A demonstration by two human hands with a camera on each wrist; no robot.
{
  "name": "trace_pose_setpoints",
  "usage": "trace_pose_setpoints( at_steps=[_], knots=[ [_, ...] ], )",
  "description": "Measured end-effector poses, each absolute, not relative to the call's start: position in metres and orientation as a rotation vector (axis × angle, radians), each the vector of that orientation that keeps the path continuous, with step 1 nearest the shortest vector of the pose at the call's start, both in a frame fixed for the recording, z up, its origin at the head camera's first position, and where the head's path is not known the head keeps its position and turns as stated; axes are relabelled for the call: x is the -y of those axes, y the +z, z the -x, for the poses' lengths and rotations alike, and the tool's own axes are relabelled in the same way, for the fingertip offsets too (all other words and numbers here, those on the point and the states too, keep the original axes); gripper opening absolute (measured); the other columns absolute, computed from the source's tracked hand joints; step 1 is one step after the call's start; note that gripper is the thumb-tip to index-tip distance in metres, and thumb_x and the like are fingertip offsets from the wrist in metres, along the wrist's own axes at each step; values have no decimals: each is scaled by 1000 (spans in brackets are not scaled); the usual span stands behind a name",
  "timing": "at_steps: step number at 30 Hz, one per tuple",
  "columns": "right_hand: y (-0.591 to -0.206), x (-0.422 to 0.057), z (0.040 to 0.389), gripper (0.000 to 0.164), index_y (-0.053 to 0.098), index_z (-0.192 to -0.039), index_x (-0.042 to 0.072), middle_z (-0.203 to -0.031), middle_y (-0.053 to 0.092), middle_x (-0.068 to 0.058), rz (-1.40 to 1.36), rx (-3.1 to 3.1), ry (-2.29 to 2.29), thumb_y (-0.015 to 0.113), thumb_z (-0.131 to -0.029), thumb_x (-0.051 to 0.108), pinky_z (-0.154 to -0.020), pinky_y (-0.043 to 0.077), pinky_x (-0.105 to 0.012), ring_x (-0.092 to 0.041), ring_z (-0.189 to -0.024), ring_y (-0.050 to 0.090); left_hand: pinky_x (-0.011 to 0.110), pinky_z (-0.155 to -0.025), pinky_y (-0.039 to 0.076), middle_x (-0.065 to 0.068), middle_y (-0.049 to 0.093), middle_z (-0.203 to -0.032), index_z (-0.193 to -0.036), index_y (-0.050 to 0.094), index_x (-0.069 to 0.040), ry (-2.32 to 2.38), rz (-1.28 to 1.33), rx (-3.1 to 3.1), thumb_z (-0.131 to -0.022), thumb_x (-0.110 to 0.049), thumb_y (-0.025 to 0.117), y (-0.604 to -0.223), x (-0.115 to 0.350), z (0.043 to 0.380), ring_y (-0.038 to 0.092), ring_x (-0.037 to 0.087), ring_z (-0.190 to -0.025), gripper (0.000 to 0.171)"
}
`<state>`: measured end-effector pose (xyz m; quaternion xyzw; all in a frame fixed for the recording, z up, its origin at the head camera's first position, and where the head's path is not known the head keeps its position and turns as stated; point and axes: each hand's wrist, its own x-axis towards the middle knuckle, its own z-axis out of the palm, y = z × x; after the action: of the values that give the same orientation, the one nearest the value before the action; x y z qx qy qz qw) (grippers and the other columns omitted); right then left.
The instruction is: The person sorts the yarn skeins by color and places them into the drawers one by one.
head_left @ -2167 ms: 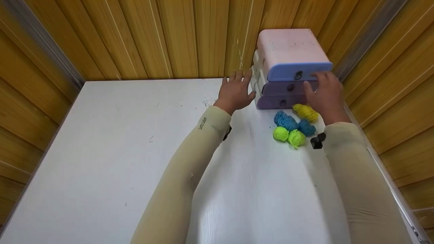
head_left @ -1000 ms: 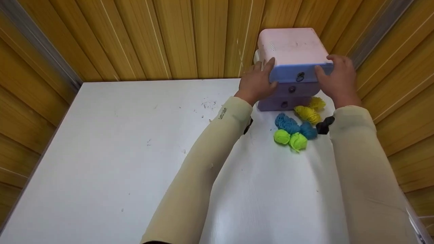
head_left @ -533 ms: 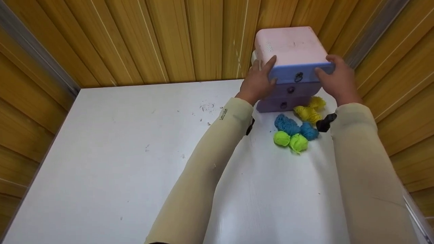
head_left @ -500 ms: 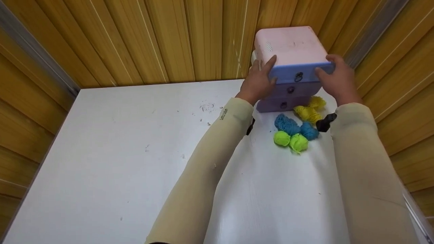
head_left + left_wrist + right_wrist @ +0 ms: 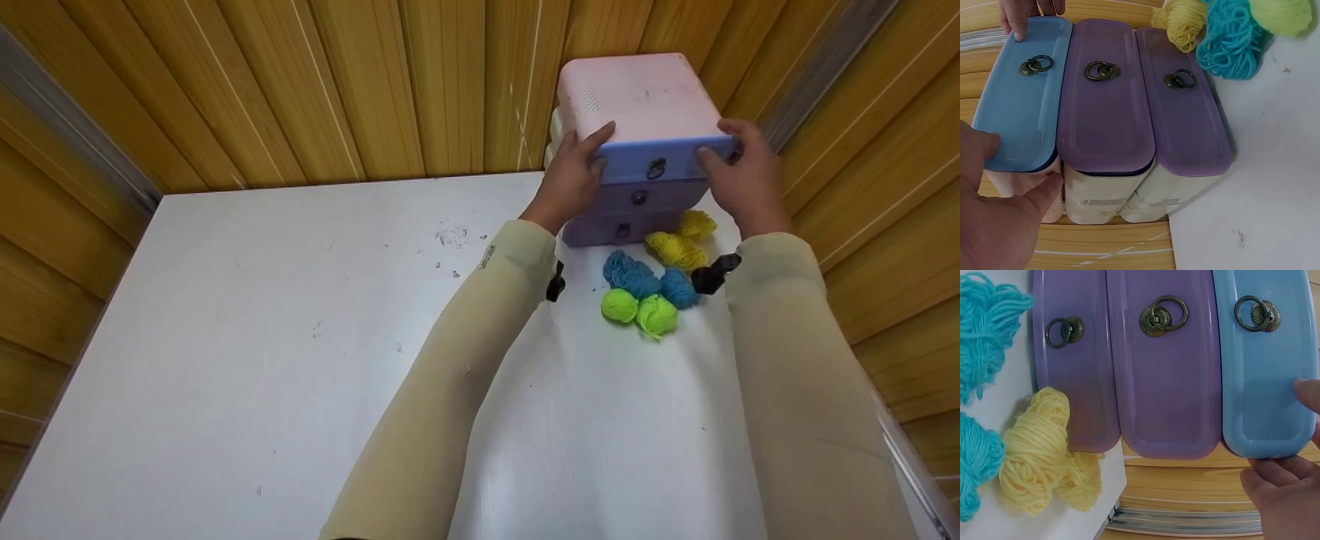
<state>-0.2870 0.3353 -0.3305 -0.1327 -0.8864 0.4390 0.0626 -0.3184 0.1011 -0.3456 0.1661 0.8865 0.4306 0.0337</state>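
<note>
A stack of three small drawer boxes stands at the back right. The top one is a pink drawer box (image 5: 637, 90) with a blue front (image 5: 1022, 107); below it are two pale boxes with purple fronts (image 5: 1165, 388). Each front carries a bronze ring pull (image 5: 1258, 314). My left hand (image 5: 570, 176) grips the top box's left front corner, its index finger at the upper edge and thumb lower on the side. At the right end, my right hand (image 5: 750, 176) holds the same box, thumb on the blue front and fingers round the side. All drawers look pushed in.
Before the stack on the white table (image 5: 300, 375) lie yellow yarn (image 5: 677, 251), blue yarn (image 5: 631, 275) and lime-green yarn balls (image 5: 657, 316), under the right forearm's inner side. Wood-pattern wall panels (image 5: 450, 90) rise behind and on both sides.
Both hands have come in from just short of the stack to hold the top box's ends. More yellow yarn now shows as the right hand moved up. Over the last half second the hands barely move.
</note>
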Motion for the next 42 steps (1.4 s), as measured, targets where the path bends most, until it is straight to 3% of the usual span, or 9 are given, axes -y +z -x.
trace_pose_setpoints(
  at_steps=[11, 24, 42],
  knots=[
    [-328, -333, 288, 57, 28, -149, 39, -162, 20, 0, 390, 2697, 1324, 49, -97, 48, -117, 27, -47, -27, -147, 27, 30, -118, 27, 3, 8, -164, -149, 30, -45, 1368, -472, -2676, -105, -28, 41, -345, -97, 319, 20, 15, -149, 49],
    [-331, -327, 290, 55, 31, -149, 39, -161, 25, 0, 345, 2702, 1298, 49, -97, 48, -116, 29, -47, -27, -146, 31, 33, -118, 29, 9, 11, -163, -150, 32, -39, 1416, -504, -2701, -105, -26, 39, -349, -88, 318, 23, 20, -148, 48],
    [-335, -302, 299, 53, 28, -149, 42, -161, 24, 0, 327, 2757, 1291, 44, -99, 50, -115, 30, -48, -26, -146, 31, 39, -119, 25, 5, 9, -163, -151, 29, -39, 1455, -421, -2683, -106, -28, 36, -354, -62, 320, 21, 20, -149, 47]
  ],
)
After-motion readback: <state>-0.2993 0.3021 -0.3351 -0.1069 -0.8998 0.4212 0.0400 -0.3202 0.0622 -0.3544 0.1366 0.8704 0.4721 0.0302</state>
